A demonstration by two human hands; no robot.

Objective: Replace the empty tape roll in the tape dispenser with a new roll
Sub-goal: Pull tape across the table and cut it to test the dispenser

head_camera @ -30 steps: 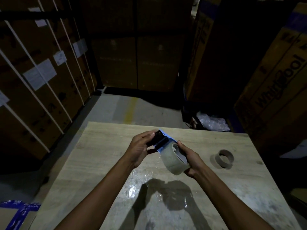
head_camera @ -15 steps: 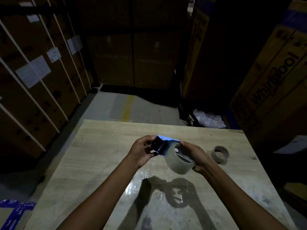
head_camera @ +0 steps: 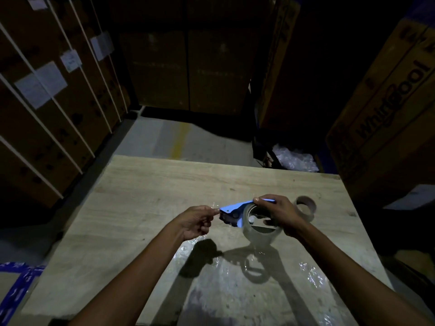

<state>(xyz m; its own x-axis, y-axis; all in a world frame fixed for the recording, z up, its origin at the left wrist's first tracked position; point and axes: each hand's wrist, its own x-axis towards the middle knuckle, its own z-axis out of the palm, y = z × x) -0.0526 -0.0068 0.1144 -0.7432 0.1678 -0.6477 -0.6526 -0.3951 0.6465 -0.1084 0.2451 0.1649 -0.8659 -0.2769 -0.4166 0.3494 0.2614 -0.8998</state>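
Dim warehouse, wooden table (head_camera: 146,184). Right hand (head_camera: 279,214) gripping blue tape dispenser (head_camera: 231,211) holding new roll (head_camera: 260,230), covering its handle. Left hand (head_camera: 196,221) pinching barely visible tape end at dispenser's 9 o'clock. Empty core (head_camera: 306,207) lying at 3 o'clock, partly hidden.

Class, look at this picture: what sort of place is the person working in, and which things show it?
Most likely a warehouse or stockroom: tall strapped cardboard cartons with paper labels, a large Whirlpool appliance box, and a bare concrete floor beyond the wooden table.

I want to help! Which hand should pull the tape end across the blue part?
Probably the left hand: its fingertips already sit at the blue dispenser front, while the right hand steadies the new roll.
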